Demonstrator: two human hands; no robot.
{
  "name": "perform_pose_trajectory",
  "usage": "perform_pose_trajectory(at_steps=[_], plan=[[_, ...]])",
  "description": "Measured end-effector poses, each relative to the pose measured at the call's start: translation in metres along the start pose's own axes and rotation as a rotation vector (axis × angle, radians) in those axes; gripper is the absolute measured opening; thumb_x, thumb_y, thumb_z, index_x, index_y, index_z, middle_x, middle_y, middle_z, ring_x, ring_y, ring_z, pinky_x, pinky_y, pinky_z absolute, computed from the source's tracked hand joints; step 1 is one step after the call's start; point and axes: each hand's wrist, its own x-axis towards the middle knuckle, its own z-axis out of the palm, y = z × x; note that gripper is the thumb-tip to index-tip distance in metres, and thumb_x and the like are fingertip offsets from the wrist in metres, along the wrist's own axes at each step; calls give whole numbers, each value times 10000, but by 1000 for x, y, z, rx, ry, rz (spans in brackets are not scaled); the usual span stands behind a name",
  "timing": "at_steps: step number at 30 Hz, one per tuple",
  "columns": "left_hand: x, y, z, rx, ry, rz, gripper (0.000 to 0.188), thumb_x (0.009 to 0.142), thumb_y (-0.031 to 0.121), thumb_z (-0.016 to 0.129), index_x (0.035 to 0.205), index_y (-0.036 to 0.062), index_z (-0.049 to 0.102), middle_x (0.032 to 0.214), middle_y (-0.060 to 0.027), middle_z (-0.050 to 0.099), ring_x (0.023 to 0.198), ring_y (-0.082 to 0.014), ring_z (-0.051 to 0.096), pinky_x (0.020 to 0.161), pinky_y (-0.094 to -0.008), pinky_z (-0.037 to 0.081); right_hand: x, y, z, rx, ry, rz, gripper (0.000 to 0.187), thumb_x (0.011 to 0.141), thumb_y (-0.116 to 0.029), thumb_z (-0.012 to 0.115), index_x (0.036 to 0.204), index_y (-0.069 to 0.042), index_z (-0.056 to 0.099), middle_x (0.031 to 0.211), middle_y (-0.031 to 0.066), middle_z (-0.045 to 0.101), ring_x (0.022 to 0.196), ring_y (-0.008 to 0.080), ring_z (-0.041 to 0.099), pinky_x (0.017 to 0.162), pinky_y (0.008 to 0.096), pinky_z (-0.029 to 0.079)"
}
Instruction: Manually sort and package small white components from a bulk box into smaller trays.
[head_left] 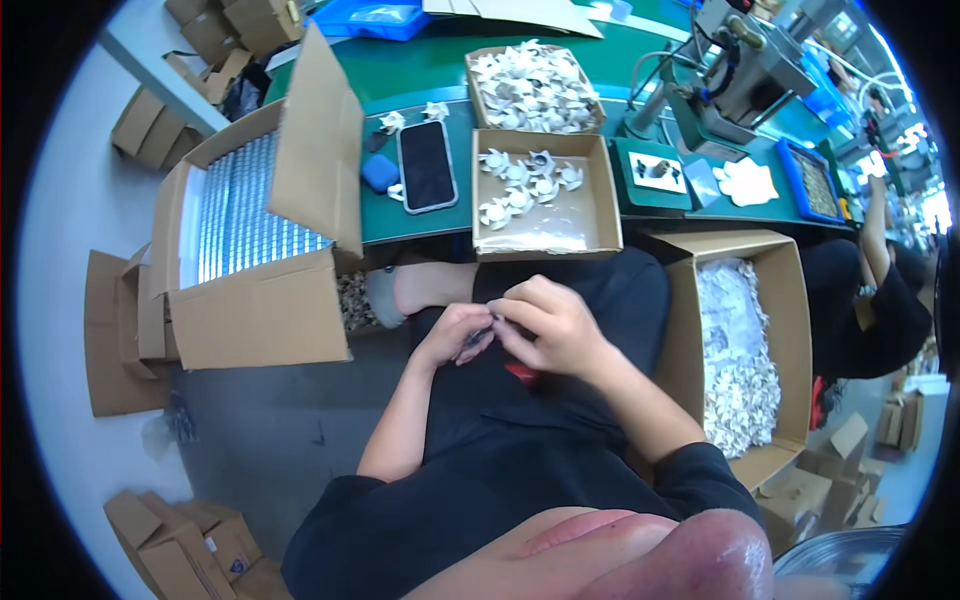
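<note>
Tray [560,226] stood at 1 o'clock from part [480,338] | right hand [548,322], at 3 o'clock, bent inward, grip unclear | left hand [450,335], at 9 o'clock, nearer, curled on part | part sat between hands, long axis hidden

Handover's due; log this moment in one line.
left hand, right hand: pinching small part, mostly hidden; shallow cardboard box: white bladed parts

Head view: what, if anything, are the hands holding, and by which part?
The left hand and right hand seem to hold a small dark piece; they cover most of it, so the held part cannot be told.
</note>
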Motion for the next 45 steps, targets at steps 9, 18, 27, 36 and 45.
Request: perform_pose_trajectory(at_steps=[9,18,27,36,45], plan=[[6,-8,23,-215,-263,-117,363,941,283,580,988,-64,673,662,-87,612,381,-87,474,354,-219,387,-58,10,10,370,-172,479,254,886,-118,767,1123,-36,724,1004,111,643,889,289,665,797,354,556],[42,-30,36,-204,-331,-190,335,942,247,578,1010,-57,699,647,-83,619,397,-97,493,364,-221,391,-25,52,-83,107,319,477,159,851,-83,790,978,-27,712,918,34,661,765,83,625,612,235,502],[75,-130,31,594,-180,-132,260,928,209,616,938,-13,751,661,-71,659,550,-164,609,524,-311,469,-32,173,-158,-431,554,631,280,880,-183,804,1052,20,717,889,79,694,680,104,643,532,250,528],[77,-99,37,542,-117,-388,257,926,222,624,948,1,753,677,-79,671,524,-162,599,493,-314,459,-9,172,-157,-263,533,765,350,886,-213,807,1101,49,717,905,99,712,685,132,678,504,267,560],[82,-100,35,588,-159,-456,257,930,219,611,964,4,747,683,-81,669,494,-160,579,456,-319,451,-2,181,-206,-46,178,901,375,908,-226,795,1162,41,724,880,73,710,623,109,646,498,244,541]])
